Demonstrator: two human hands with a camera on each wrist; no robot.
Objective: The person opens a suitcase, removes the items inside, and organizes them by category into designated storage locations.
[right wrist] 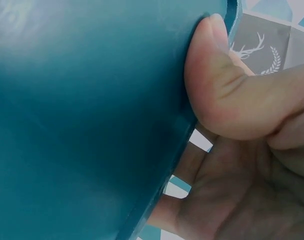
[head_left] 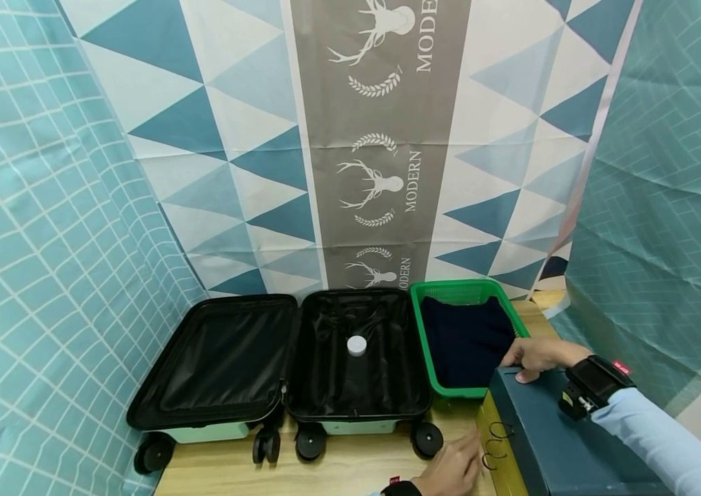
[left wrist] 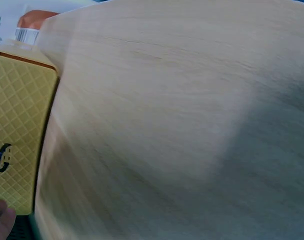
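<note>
A box with a dark blue top (head_left: 580,448) and a yellow side (head_left: 508,461) stands at the front right. My right hand (head_left: 536,356) grips its far edge. In the right wrist view the thumb (right wrist: 207,75) lies over the blue panel (right wrist: 92,115), with the fingers behind its edge. Beside the yellow side is my left hand (head_left: 452,470), fingers extended towards it; whether they press on it I cannot tell. The left wrist view shows fingertips (left wrist: 1,220) at the bottom of the yellow, diamond-patterned panel (left wrist: 22,110), which carries a dark ring (left wrist: 3,157).
An open suitcase (head_left: 220,413) with black lining lies left of the box. In its right half is a small round white object (head_left: 356,346). A green basket (head_left: 421,337) holding folded dark blue cloth (head_left: 464,341) stands between suitcase and box, on the wooden table (head_left: 232,475).
</note>
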